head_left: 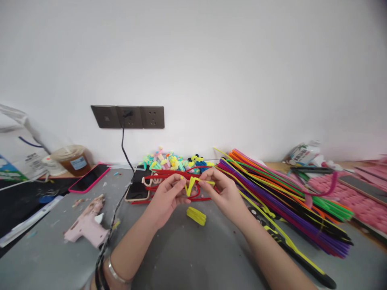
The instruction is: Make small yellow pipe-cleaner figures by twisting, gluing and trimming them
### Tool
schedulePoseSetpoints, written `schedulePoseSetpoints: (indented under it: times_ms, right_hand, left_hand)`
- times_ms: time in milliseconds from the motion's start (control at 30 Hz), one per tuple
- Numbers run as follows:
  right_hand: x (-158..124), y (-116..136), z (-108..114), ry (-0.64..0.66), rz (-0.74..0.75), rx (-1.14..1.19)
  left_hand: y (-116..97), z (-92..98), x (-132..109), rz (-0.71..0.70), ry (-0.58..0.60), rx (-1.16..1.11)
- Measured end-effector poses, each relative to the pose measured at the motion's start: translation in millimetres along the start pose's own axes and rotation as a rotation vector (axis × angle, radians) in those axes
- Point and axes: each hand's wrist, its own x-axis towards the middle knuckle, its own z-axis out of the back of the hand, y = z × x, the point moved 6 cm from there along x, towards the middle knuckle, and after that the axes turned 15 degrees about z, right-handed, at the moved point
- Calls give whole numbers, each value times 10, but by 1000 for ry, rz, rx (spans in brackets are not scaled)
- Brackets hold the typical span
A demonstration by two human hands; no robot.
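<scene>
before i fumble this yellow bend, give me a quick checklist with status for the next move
1. Yellow pipe cleaner gripped: ok, pinched between the left hand and right hand.
2. Bend made: ok, a V shows.
3. Yellow bundle near: ok, on the table just below the hands.
4. Black cable well away from left forearm: not ok, runs close beside it.
5. Pink glue gun cool: cannot tell.
</scene>
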Motion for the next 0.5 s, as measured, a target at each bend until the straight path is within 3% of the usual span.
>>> schedulePoseSetpoints:
  times_ms: [267,500]
  right_hand:
    - [34,61,31,90,71,10]
    - [6,79,17,170,39,49]
  left_hand:
    - [5,-68,-31,50,81,7]
    - [-3,-2,-7,36,16,-22]
